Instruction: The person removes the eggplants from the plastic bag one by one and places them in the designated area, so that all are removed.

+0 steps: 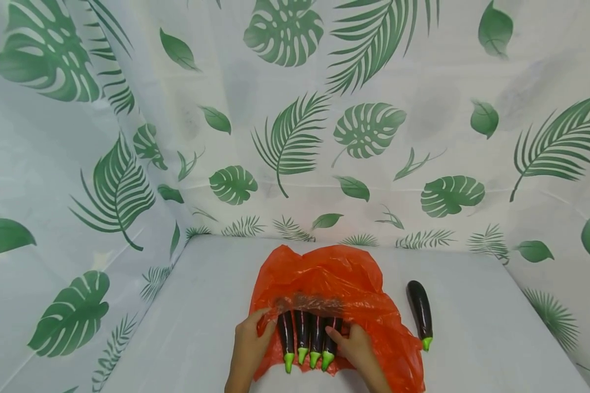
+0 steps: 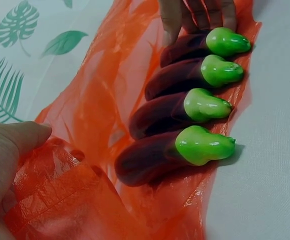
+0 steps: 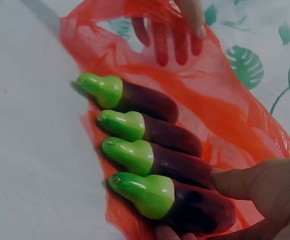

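Observation:
Several dark purple eggplants (image 1: pixel 302 330) with bright green stem ends lie side by side on a red plastic bag (image 1: pixel 324 267), stems toward the person. In the head view the bag's upper layer covers their far ends. My left hand (image 1: pixel 248 344) pinches the bag's left side, thumb on top and fingers behind the thin plastic, as the right wrist view shows. My right hand (image 1: pixel 359 349) grips the rightmost eggplant (image 3: pixel 199 210) of the row, its thumb on top and fingers along the outer side, partly hidden.
A lone eggplant (image 1: pixel 419 311) lies on the white table (image 1: pixel 482 327), right of the bag. Behind and to the left, white sheets (image 1: pixel 295 213) with green leaf prints hang down to the table's edges. The bag's crumpled right part spreads near the lone eggplant's stem.

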A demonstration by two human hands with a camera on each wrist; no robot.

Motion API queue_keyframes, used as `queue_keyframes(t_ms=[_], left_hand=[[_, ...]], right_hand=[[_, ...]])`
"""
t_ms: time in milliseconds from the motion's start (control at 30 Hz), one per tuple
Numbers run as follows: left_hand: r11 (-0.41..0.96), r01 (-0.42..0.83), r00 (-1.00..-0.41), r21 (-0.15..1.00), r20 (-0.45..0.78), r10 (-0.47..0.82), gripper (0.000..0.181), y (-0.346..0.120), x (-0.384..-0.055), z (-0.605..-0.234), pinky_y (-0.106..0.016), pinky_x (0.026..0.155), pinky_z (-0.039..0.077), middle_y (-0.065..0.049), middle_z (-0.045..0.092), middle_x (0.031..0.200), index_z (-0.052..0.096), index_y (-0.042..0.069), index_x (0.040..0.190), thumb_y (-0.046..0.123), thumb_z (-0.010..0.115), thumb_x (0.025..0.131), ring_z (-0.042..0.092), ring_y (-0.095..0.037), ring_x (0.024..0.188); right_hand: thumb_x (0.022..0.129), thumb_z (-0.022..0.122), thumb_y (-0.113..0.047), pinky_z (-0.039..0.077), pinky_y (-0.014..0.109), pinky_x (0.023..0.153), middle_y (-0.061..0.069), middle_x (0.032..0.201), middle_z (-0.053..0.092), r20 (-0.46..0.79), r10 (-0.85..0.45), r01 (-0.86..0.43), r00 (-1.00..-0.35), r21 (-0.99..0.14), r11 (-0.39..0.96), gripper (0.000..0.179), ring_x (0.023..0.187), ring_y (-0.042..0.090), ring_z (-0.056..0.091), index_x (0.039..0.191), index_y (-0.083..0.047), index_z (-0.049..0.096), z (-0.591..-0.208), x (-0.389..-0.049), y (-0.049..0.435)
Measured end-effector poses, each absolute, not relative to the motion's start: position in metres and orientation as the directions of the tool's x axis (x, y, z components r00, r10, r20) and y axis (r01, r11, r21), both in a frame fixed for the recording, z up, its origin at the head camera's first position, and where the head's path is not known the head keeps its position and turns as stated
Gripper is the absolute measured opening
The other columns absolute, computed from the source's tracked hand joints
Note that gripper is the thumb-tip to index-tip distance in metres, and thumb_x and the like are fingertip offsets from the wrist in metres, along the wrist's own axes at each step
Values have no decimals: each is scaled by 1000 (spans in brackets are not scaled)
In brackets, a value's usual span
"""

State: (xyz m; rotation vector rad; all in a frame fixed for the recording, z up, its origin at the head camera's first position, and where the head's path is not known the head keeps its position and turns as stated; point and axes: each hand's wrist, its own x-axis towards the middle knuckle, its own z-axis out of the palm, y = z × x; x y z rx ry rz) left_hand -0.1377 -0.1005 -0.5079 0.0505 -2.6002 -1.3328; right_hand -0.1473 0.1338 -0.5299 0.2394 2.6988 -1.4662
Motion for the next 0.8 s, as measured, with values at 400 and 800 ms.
queue_keyframes(t_ms=[400, 800], left_hand=[[603, 50, -976, 796, 167, -139, 24, -102, -135, -512, -44, 90, 55, -5, 73, 107, 71, 9, 111, 14, 69, 88, 68, -23, 103], [586, 23, -982, 810, 128, -138, 25, -98, -138, -509, -46, 92, 54, -4, 72, 109, 70, 10, 113, 17, 68, 90, 66, -22, 105]], right_hand=[[84, 76, -28, 38, 25, 51, 2, 66, 54, -72, 123, 128, -990, -827, 547, 36, 60, 12, 49, 91, 3, 59, -535, -144, 127], [82, 78, -33, 40, 26, 56, 6, 76, 58, -50, 168, 138, -984, -809, 572, 52, 67, 15, 52, 109, 7, 59, -537, -149, 125]])
